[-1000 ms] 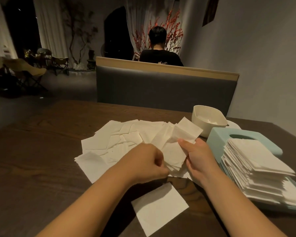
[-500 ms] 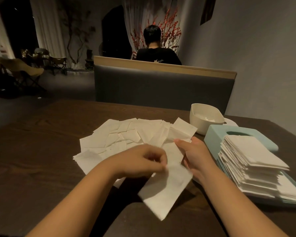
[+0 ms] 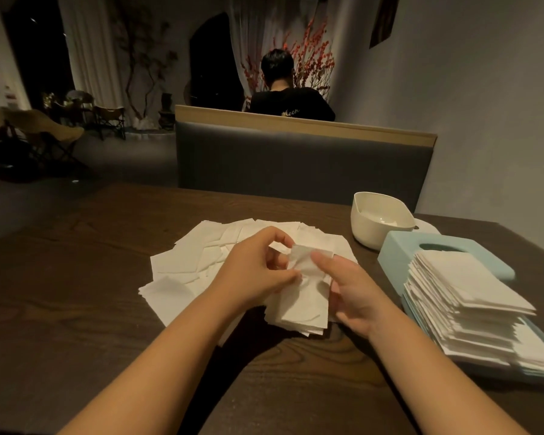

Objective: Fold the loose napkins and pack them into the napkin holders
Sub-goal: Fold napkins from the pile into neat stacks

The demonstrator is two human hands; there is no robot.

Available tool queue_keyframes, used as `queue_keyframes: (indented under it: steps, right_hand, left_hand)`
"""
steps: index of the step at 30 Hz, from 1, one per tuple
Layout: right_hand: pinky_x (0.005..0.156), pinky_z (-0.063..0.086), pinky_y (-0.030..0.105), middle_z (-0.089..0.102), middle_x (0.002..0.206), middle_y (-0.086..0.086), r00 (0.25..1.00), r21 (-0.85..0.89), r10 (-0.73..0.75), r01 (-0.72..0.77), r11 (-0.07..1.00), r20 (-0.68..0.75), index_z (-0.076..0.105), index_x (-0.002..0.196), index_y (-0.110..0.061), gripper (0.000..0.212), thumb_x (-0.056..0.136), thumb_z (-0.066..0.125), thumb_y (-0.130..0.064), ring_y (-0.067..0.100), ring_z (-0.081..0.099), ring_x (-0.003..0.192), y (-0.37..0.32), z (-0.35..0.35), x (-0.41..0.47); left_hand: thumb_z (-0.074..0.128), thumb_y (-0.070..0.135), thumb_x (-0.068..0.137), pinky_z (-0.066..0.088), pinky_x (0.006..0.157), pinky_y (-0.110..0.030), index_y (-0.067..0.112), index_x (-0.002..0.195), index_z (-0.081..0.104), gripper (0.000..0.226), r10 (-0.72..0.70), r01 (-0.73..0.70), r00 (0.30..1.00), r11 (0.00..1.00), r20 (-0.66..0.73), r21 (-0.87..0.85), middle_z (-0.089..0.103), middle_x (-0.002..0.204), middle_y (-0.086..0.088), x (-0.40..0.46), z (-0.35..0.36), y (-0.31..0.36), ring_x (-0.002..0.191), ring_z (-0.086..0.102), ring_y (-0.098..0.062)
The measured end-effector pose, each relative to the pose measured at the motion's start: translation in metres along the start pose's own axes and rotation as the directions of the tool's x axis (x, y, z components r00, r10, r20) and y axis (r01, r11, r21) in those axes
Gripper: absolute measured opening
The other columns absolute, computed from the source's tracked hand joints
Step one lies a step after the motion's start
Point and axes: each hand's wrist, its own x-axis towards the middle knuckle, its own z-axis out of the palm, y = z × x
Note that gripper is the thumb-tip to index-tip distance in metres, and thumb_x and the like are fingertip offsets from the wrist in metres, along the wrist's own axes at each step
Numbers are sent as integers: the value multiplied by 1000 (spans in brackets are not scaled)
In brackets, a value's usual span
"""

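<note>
The dark wooden table bears everything, and its bare grain is slick enough that thin paper could slide off if nudged. On its right side a tall stack of folded napkins is piled on the pale blue napkin holder; the stack is fanned and leaning toward the near edge, so a brush from the right forearm could topple it. Behind it a white oval holder is seen, its contents unclear. At the centre the spread of loose napkins is laid overlapping, so more than one sheet could be dragged along when one is taken. A single napkin is held above a small folded pile, just in front of the spread. It is pinched at its upper edge by the left hand, fingers curled, and steadied by the right hand, thumb on the paper. Should the edges be misaligned, a crooked fold is likely; a hard tug could tear the sheet.
</note>
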Motion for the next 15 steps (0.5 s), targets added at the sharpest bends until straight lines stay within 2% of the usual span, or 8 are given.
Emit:
queue_keyframes:
  steps: [2,5,8,10,11,12,14,15]
  right_hand:
    - [78,60,40,76,103,11,999,-129,-16,11,992,-38,64,117,-13,26,91,65,-16,28,73,96,-1,0,-4]
    - [77,60,43,76,101,8,996,-173,-14,0,985,-84,63,117,-15,24,94,62,-7,28,74,93,-2,2,-5]
    - [78,60,45,77,100,6,994,-81,-56,48,996,-96,61,118,-20,30,92,63,-5,26,74,92,-5,1,-6]
    - [70,61,40,76,103,6,995,41,-89,91,995,-41,60,120,-19,33,91,63,-4,25,74,92,-11,1,-12]
    - [67,61,38,76,104,7,995,84,-104,104,991,-3,60,121,-18,34,89,64,-5,25,74,92,-14,2,-14]
    - [67,62,38,76,104,7,993,94,-119,117,989,22,61,121,-16,36,87,65,-6,25,74,93,-16,3,-16]
    - [79,61,41,76,105,5,987,17,-157,157,988,17,62,119,-14,41,80,70,-12,25,73,98,-16,6,-16]
    - [87,59,43,75,106,2,983,-60,-184,182,981,-21,63,117,-16,40,79,73,-15,24,71,102,-14,9,-14]
  left_hand:
    - [82,22,80,58,66,-21,38,106,58,39,5,-6,1000,1000,30,25,68,76,7,0,-2,-1,73,66,-10]
    - [83,26,79,54,69,-18,41,116,57,48,12,-16,999,996,44,92,68,81,10,-1,-4,0,76,64,-7]
    - [77,37,84,45,73,-15,39,127,48,52,86,-72,984,993,-158,91,61,100,19,4,-4,-4,89,58,-3]
    - [66,40,93,45,75,-18,35,125,47,38,-37,-17,954,984,-297,-176,59,114,15,7,-9,-3,101,59,-7]
    - [60,45,95,47,77,-22,32,125,50,34,-179,68,958,902,-225,-427,61,121,8,8,-12,1,106,61,-11]
    - [54,54,94,51,77,-29,29,125,54,40,-293,205,955,748,-38,-631,64,125,1,7,-13,3,107,64,-17]
    - [45,71,85,55,80,-42,24,120,63,61,-334,479,873,443,356,-758,73,116,-9,3,-9,6,98,72,-27]
    - [48,75,80,56,84,-48,22,117,66,67,-307,553,830,331,466,-765,75,110,-12,2,-6,6,95,73,-30]
